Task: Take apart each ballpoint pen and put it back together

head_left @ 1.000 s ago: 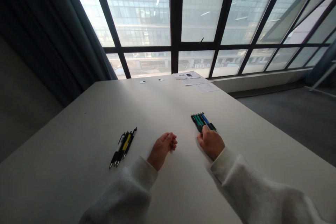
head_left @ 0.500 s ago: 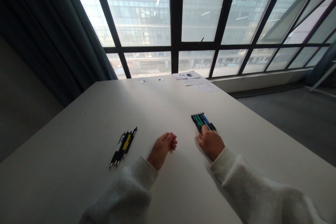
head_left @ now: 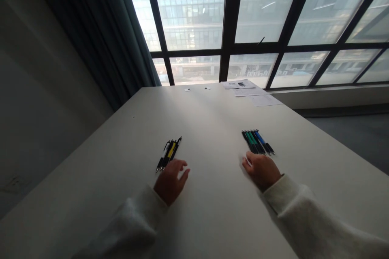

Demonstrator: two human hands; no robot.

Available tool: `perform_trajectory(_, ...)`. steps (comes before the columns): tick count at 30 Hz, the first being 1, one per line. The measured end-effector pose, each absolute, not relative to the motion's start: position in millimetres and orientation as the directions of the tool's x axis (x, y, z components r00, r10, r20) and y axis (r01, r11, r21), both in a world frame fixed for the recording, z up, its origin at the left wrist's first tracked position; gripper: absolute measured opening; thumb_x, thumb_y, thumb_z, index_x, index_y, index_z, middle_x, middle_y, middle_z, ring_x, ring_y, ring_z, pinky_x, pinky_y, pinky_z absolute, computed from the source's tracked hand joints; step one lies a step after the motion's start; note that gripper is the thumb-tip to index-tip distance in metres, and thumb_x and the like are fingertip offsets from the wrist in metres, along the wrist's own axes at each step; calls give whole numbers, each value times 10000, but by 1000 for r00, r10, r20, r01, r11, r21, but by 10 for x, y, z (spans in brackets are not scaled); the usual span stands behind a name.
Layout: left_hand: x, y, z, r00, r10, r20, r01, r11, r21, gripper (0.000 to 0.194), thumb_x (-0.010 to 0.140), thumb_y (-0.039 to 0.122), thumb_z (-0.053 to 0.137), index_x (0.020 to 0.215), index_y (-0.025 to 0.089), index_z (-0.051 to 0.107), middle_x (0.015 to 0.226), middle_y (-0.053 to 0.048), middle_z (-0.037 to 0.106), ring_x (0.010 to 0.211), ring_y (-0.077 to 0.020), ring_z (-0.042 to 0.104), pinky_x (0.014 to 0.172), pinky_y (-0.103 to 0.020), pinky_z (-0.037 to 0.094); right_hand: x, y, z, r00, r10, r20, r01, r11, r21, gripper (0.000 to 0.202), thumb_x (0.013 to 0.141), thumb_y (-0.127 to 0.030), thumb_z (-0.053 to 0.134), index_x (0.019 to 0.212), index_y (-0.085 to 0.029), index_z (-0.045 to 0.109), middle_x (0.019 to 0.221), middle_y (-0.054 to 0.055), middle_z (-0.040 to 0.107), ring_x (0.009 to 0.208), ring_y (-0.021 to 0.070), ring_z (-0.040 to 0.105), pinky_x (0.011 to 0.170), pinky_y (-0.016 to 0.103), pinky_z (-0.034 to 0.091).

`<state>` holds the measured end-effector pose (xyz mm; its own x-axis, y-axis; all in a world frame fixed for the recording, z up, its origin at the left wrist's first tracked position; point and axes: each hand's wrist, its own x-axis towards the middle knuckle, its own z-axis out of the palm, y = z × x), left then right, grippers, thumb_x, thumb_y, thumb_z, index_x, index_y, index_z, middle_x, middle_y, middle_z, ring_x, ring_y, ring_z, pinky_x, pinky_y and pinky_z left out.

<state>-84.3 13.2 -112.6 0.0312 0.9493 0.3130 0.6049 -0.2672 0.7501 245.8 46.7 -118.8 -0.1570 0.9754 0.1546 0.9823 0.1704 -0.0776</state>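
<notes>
On the left lies a loose group of pens (head_left: 169, 153), black with white and yellow parts, pointing away at a slant. My left hand (head_left: 172, 179) is over or beside their near ends, thumb and fingers apart, nothing seen in it. It hides part of these pens; contact I cannot tell. On the right, a row of several pens (head_left: 257, 141), black, green and blue, lies side by side. Just in front of that row rests my right hand (head_left: 261, 170), thumb and forefinger apart, with no pen visible in it.
Both groups lie on a white table (head_left: 209, 129). Printed papers (head_left: 253, 93) sit at its far right edge, and two small white discs (head_left: 207, 88) near the far edge. Beyond stand a dark-framed window (head_left: 194, 53) and a dark curtain (head_left: 100, 28).
My left hand has opened and moved left to the black and yellow pens. My right hand has drawn back slightly from the row of pens. The view has turned left.
</notes>
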Motion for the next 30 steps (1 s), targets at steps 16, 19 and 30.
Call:
perform_trajectory(16,-1405,207,-1184,66,904,422,923,-216,319,241,909,319,496,930,202,706,879,-88,648,817,-251,611,742,-360,500,2353,324,-1192,-287,937,198,943,313,-115,306,926,-343,429,693,-191,557,606,45,648,516,150,532,555,292,202)
perform_trajectory(19,-1418,219,-1198,77,902,425,921,-228,317,226,906,303,492,912,198,692,889,-92,648,828,-257,611,764,-377,507,2360,328,-1200,-301,932,200,937,329,-121,308,928,-345,432,687,-193,551,611,44,650,519,151,529,554,292,202)
perform_trajectory(30,-1314,182,-1170,110,903,416,804,-327,497,282,955,396,431,932,205,638,899,-71,624,794,-221,633,774,-364,539,2364,324,-1191,-342,918,200,913,375,-160,332,945,-357,431,688,-190,560,615,44,639,523,152,518,555,283,216)
